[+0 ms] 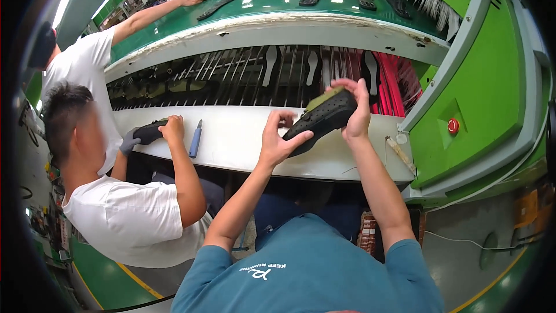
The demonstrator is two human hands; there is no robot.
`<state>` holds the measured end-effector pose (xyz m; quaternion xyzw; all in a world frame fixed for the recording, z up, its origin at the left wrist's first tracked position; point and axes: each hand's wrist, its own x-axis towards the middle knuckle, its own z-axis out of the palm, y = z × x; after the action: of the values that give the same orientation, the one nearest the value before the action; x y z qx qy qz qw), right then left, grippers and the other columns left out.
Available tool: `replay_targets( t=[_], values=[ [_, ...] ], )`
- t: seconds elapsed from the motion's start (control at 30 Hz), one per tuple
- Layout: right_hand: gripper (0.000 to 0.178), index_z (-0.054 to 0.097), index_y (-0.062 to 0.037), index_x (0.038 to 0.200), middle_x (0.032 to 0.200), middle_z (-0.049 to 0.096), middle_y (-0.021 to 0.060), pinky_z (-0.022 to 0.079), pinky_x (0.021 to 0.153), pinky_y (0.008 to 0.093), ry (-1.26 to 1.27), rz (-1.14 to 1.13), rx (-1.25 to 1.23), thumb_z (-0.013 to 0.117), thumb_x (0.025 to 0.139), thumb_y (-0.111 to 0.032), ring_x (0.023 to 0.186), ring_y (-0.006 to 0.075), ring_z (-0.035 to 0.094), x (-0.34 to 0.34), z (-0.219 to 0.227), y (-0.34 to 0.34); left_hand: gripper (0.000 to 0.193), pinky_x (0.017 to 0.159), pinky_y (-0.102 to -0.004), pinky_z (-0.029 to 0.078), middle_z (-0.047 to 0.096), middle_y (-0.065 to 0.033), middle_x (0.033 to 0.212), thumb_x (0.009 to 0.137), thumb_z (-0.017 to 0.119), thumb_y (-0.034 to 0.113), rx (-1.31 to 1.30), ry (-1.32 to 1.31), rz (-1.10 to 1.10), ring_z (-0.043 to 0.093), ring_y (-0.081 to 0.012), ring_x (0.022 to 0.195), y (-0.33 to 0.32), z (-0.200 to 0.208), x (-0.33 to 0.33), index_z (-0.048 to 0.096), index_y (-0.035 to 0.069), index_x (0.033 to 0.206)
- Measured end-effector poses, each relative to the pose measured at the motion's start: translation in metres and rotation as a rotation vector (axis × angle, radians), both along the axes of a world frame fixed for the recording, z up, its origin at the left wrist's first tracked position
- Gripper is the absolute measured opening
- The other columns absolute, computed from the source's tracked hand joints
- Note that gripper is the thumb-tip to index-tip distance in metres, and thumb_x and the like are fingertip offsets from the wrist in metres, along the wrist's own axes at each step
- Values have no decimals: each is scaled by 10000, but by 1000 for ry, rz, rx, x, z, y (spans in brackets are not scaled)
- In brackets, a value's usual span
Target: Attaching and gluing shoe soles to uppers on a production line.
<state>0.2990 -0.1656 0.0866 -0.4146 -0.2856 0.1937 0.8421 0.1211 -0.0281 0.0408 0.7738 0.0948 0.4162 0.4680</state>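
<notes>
Apparently a handling-and-turning step: left hand (pixel 277 142) grips the lower end of a tilted black-and-green shoe (pixel 323 118), right hand (pixel 358 117) cups the upper end, over the white surface (pixel 234 136). Next move likely calls for steady two-ended support.

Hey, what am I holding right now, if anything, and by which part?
A black, dotted shoe with olive-green along its top: your left hand holds its lower-left end, your right hand its upper-right end.
</notes>
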Motion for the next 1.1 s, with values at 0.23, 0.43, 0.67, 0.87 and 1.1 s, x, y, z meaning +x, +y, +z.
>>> replay_targets(
  t=[0.23,0.43,0.67,0.87,1.1],
  values=[
    [898,554,15,1455,1298,700,122,470,1096,342,-430,378,141,306,1094,-769,1218,204,655,-63,76,8,1234,1174,-541,463,426,-221,1554,549,1037,606,484,-303,-233,463,-410,1465,-12,112,12,526,136,1570],
    [973,588,14,1393,1197,703,110,485,1073,363,-399,409,103,216,1068,-824,1163,208,662,-75,81,11,1016,1071,-513,523,525,-222,1455,634,982,537,448,-283,-162,543,-393,1339,-17,101,-1,623,144,1500],
    [835,632,12,1179,1210,688,148,500,1031,365,-514,360,58,344,1081,-765,1104,221,660,-80,85,9,701,1043,-537,544,565,-285,1392,653,921,479,478,-364,-110,603,-451,1287,-19,101,-7,738,101,1214],
    [772,627,12,1247,1251,682,143,477,1067,372,-518,367,58,382,1103,-706,1142,219,645,-92,82,9,804,1106,-574,502,539,-306,1477,635,984,477,448,-284,-127,524,-484,1410,-19,106,-30,689,111,1287],
    [462,697,-41,1282,1227,704,148,517,1047,407,-970,-347,-259,706,1047,-440,1183,285,678,12,146,6,721,948,-369,590,707,-139,1159,702,999,234,191,-157,41,736,-239,1031,7,99,-68,616,33,1278]
  ],
)
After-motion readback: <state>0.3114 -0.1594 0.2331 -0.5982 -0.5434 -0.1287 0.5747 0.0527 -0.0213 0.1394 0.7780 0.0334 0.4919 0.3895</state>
